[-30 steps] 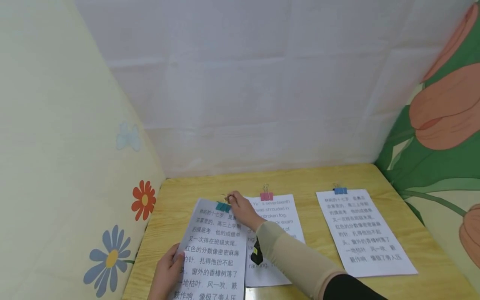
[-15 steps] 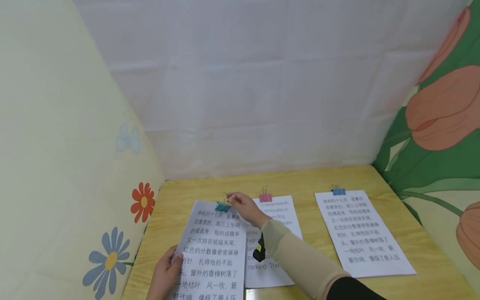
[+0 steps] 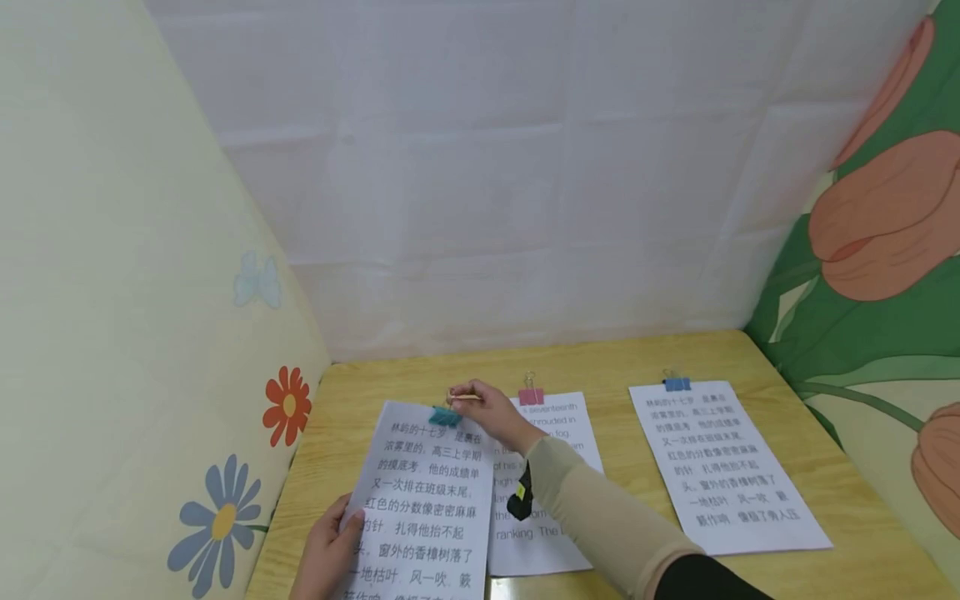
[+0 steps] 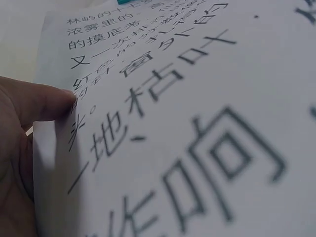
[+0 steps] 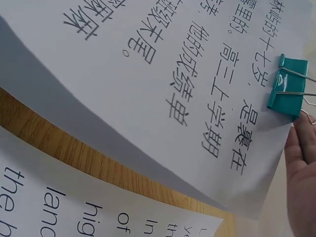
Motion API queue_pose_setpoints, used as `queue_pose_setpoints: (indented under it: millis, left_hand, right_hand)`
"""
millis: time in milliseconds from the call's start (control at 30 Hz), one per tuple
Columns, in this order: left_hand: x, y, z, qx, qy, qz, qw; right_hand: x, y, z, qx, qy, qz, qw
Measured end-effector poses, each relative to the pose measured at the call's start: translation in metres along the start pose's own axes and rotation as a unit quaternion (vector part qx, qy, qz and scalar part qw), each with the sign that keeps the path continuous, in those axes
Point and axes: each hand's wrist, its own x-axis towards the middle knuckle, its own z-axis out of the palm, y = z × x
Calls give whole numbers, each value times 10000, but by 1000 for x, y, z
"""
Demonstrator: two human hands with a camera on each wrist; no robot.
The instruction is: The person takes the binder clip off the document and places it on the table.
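Observation:
My left hand (image 3: 327, 546) grips the left edge of a white sheet (image 3: 423, 518) printed with large Chinese text, its thumb on top in the left wrist view. The sheet is lifted and tilted, its lower part out of the head view. A teal binder clip (image 3: 446, 416) sits on its top edge. My right hand (image 3: 498, 417) is at the clip's wire handles, pinching them; in the right wrist view its fingers (image 5: 306, 140) lie behind the clip's wires and the thumb is hidden.
Partly behind my right arm, an English-printed sheet (image 3: 543, 542) lies on the wooden table (image 3: 615, 367) with a pink binder clip (image 3: 531, 397). To the right lies another Chinese sheet (image 3: 731, 475) with a blue binder clip (image 3: 677, 384). Walls stand left, behind and right.
My right fingers draw slightly back from the teal clip's handles, then close in on them again. The wire handle now leans toward my fingers. My left hand keeps its grip on the sheet.

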Motion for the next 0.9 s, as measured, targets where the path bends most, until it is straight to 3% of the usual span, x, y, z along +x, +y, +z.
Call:
queue_pose_setpoints:
  millis: [233, 333, 567, 900]
  left_hand:
    - [2, -1, -3, 36, -209, 29, 9998]
    - [3, 1, -3, 148, -218, 133, 9996]
    - [2, 8, 2, 0, -3, -83, 10000]
    - [2, 8, 2, -138, 34, -135, 9998]
  right_hand:
    - [-2, -5, -4, -62, 193, 242, 9995]
    - [-3, -8, -4, -109, 4, 435, 9990]
    - [0, -20, -4, 142, -736, 972, 9924]
    - [-1, -18, -3, -66, -837, 994, 9915]
